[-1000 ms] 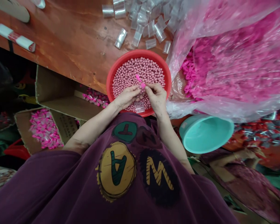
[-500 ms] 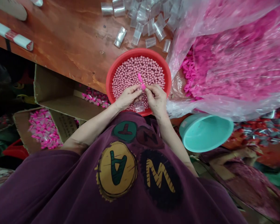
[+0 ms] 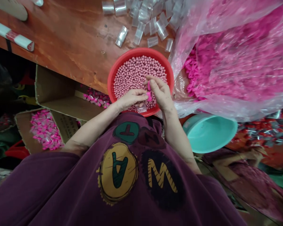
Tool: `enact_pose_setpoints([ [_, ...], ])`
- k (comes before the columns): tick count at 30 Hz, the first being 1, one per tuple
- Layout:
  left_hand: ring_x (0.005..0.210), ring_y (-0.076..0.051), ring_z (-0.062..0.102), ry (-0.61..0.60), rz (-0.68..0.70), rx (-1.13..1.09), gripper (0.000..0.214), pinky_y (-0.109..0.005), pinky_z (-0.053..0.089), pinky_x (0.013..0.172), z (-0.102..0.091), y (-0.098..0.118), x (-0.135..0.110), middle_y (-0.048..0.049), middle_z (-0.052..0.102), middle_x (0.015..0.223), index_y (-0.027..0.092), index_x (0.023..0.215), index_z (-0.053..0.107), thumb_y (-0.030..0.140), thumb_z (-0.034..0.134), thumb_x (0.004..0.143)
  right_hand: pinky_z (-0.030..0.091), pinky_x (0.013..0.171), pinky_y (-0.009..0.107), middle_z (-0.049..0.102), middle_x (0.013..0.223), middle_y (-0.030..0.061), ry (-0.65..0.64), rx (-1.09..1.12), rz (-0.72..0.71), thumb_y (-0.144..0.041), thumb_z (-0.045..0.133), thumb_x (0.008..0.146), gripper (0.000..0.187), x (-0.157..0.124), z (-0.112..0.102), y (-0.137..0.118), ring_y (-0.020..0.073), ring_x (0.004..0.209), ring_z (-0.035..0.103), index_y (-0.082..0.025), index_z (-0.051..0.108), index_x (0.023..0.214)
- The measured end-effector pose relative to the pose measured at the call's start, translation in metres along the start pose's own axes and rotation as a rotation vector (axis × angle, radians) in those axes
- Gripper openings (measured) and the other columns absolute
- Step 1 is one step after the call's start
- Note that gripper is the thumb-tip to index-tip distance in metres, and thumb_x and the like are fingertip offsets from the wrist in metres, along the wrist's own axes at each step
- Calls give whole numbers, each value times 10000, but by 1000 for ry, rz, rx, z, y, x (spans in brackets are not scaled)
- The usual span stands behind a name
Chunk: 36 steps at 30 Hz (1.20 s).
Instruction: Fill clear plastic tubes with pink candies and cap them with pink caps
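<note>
Above a red basin [image 3: 110, 73] of pink beads [image 3: 134, 70], my two hands meet at one small pink plastic cap [image 3: 149, 96]. My left hand [image 3: 132, 99] pinches it between thumb and fingers from the left; a clear container under the cap is mostly hidden by the fingers. Against the cap's raised pink strip [image 3: 148, 84] rest the curled thumb and fingertips of my right hand [image 3: 162, 92]. A clear plastic tube [image 3: 141, 108] lies on the beads at the basin's near side, just below my left hand.
Clear tubes [image 3: 153, 26] lie scattered behind the basin. On the right are a plastic bag of pink caps [image 3: 240, 62], a turquoise bowl [image 3: 209, 133] and a co-worker's arm [image 3: 233, 160]. Cardboard boxes [image 3: 58, 94] with pink-capped pieces [image 3: 46, 128] stand at left.
The pink cap has shifted right and slightly nearer to me, and its strip now stands more upright. My right hand has moved right and its fingers have gone up to the strip.
</note>
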<state>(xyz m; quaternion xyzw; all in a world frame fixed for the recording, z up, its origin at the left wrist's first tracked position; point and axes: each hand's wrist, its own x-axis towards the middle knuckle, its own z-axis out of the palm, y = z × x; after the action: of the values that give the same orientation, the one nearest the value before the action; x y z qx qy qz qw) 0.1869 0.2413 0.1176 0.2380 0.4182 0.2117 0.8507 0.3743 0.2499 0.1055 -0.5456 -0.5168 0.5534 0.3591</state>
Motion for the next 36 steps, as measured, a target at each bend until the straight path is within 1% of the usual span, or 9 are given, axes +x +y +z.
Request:
enact_pose_setpoints([
  [6, 634, -94, 603, 204, 41, -193, 190, -220, 482, 604, -3, 3, 1, -20, 694, 752, 162, 884, 754, 322, 817, 965, 616, 1104, 480, 775, 1303, 61, 30, -169, -184, -666, 638, 1083, 420, -20, 7, -3, 254, 1201, 722, -319, 715, 1307],
  [11, 728, -141, 654, 190, 30, -225, 166, -273, 539, 696, 4, -6, 9, -51, 746, 838, 170, 952, 787, 330, 775, 996, 503, 1225, 716, 638, 1512, 192, 14, -486, -271, -752, 841, 879, 922, -40, 11, 13, 435, 1416, 606, -223, 514, 1559],
  [15, 757, -153, 651, 160, 25, -212, 211, -277, 548, 717, 12, -11, 8, -61, 738, 841, 170, 937, 773, 375, 785, 983, 507, 1220, 715, 655, 1431, 193, 56, -559, -268, -633, 868, 884, 808, -40, 11, 23, 426, 1352, 624, -245, 519, 1501],
  [18, 818, -152, 670, 174, 72, -112, 224, -284, 560, 791, 13, -11, 4, -51, 739, 905, 166, 963, 745, 370, 835, 938, 474, 1240, 745, 628, 1459, 194, 57, -539, -284, -517, 856, 868, 758, -40, 10, 31, 433, 1404, 591, -233, 503, 1476],
  [22, 974, -183, 699, 378, 208, 232, 420, -314, 562, 935, 13, -12, 4, -41, 770, 1043, 165, 1079, 736, 139, 944, 715, 476, 1224, 742, 602, 1478, 215, 51, -554, -268, -388, 794, 847, 676, -41, 15, 41, 429, 1412, 582, -215, 507, 1435],
  [25, 957, -184, 707, 417, 203, 350, 343, -336, 562, 985, 12, -12, 6, -39, 784, 1010, 154, 1078, 764, 74, 857, 757, 477, 1227, 714, 597, 1479, 210, 22, -551, -228, -316, 742, 842, 647, -40, 19, 40, 419, 1419, 570, -221, 509, 1438],
  [28, 871, -152, 725, 258, 131, 132, 114, -317, 588, 940, 12, -11, 4, -49, 795, 970, 136, 1037, 781, 173, 722, 946, 505, 1204, 688, 610, 1458, 199, 6, -538, -215, -318, 745, 819, 713, -39, 19, 34, 408, 1395, 583, -218, 486, 1476],
  [30, 845, -135, 731, 188, 90, -23, 143, -287, 599, 906, 14, -11, 1, -50, 795, 933, 136, 978, 781, 245, 694, 1007, 533, 1171, 669, 638, 1414, 192, 6, -541, -225, -330, 746, 816, 735, -40, 18, 30, 395, 1341, 614, -209, 479, 1490],
  [36, 770, -122, 709, 281, 24, -180, 215, -245, 589, 810, 23, -20, 1, -35, 769, 822, 157, 875, 760, 303, 738, 1030, 497, 1203, 684, 662, 1406, 194, 8, -574, -164, -371, 765, 835, 726, -47, 22, 32, 414, 1338, 619, -202, 522, 1498],
])
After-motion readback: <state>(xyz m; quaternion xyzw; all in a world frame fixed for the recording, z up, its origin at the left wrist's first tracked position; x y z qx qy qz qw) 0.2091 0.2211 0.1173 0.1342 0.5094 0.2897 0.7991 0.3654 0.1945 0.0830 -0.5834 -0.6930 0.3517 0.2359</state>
